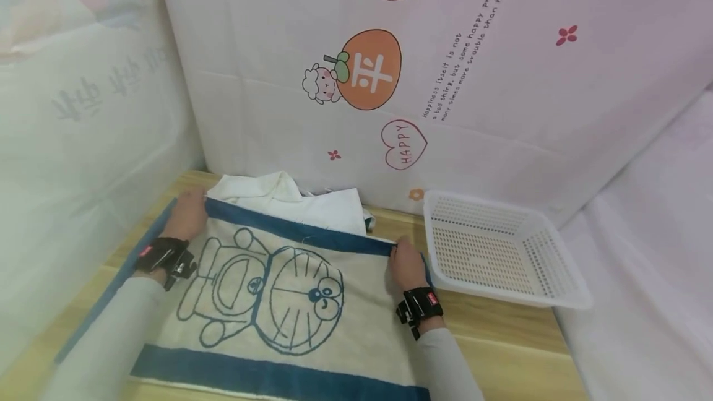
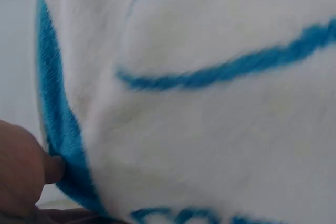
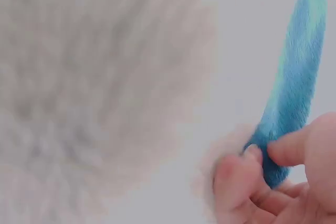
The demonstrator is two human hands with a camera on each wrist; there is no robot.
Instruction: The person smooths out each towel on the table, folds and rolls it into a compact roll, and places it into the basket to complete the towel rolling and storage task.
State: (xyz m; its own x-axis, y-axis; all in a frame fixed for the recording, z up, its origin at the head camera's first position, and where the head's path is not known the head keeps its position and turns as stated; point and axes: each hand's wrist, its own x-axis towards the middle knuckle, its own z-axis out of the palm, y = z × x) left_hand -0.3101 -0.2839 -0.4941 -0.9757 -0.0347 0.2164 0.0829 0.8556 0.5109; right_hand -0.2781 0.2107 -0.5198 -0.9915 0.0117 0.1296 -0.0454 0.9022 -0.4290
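Observation:
A cream towel (image 1: 367, 314) with blue borders and a blue cartoon figure spreads across the wooden table in the head view. At its far edge on the left, my left hand (image 1: 188, 215) grips the blue border; the left wrist view shows the thumb over that border (image 2: 71, 140). My right hand (image 1: 408, 265) pinches the same far edge near the right corner. In the right wrist view, thumb and fingers of the right hand (image 3: 262, 182) close on the blue border (image 3: 296, 72). Much of the towel's left side lies under my left forearm.
Behind the towel, a crumpled white cloth (image 1: 328, 208) lies against the printed back curtain (image 1: 267, 110). To the right of my right hand stands a white perforated plastic basket (image 1: 507, 294). The wooden tabletop (image 1: 501, 339) shows in front of the basket. Side curtains enclose the table left and right.

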